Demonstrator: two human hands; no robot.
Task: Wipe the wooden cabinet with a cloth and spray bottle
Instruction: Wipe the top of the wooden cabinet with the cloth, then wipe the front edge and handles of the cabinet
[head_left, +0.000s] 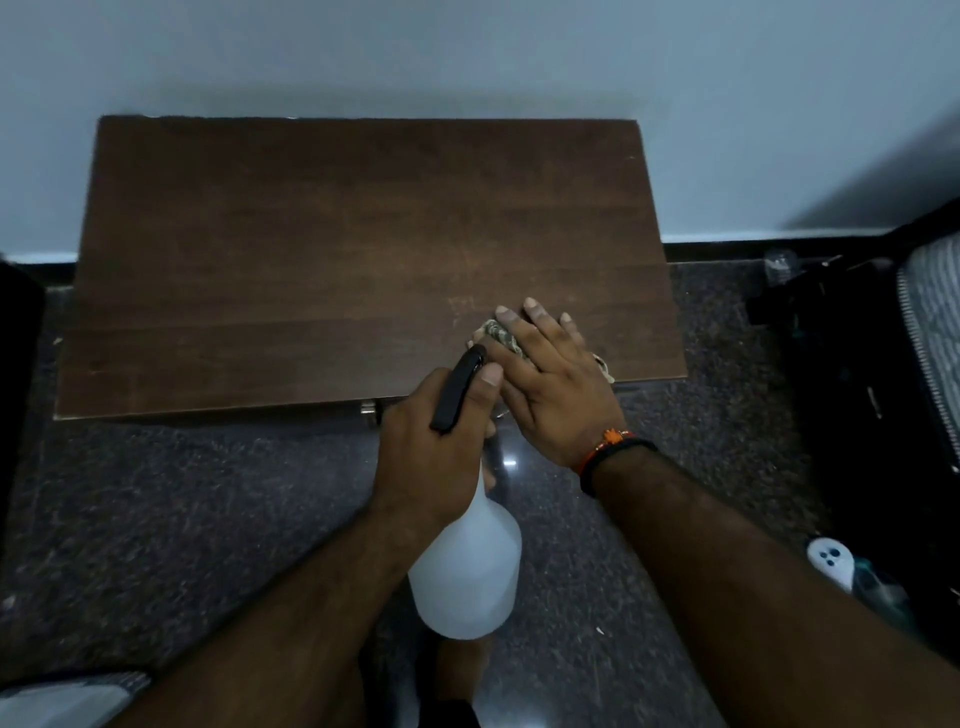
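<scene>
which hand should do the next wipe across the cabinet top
Right. The right hand already lies flat on the cloth near the front right of the cabinet, while the left hand is gripping the spray bottle.

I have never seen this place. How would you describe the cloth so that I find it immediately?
Look at the dark brown wooden cabinet standing against the pale wall. Near its front right corner, the right hand lies flat on the top. The cloth is the small crumpled, patterned beige piece showing from under those fingers, the only soft thing there, unlike the hard white spray bottle in the left hand.
</scene>
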